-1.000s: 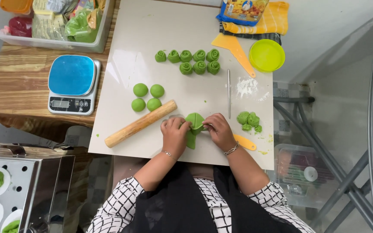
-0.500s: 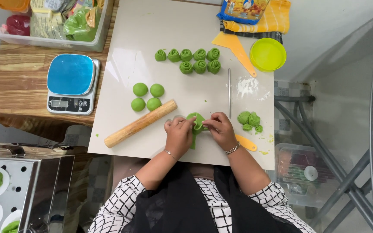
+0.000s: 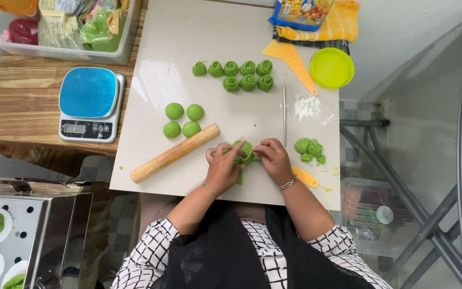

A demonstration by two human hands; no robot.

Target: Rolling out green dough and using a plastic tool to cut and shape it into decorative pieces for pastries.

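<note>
Both hands were pinching one green dough piece [image 3: 244,151] near the board's [image 3: 209,32] 6 o'clock edge: left hand [image 3: 221,167] and right hand [image 3: 271,158] fingers curled on it. Rolling pin [image 3: 175,153] sat at its 9 o'clock, dough scraps [image 3: 309,149] at 3.

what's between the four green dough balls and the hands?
The wooden rolling pin lies diagonally between the four green dough balls and the left hand, in the head view.
</note>
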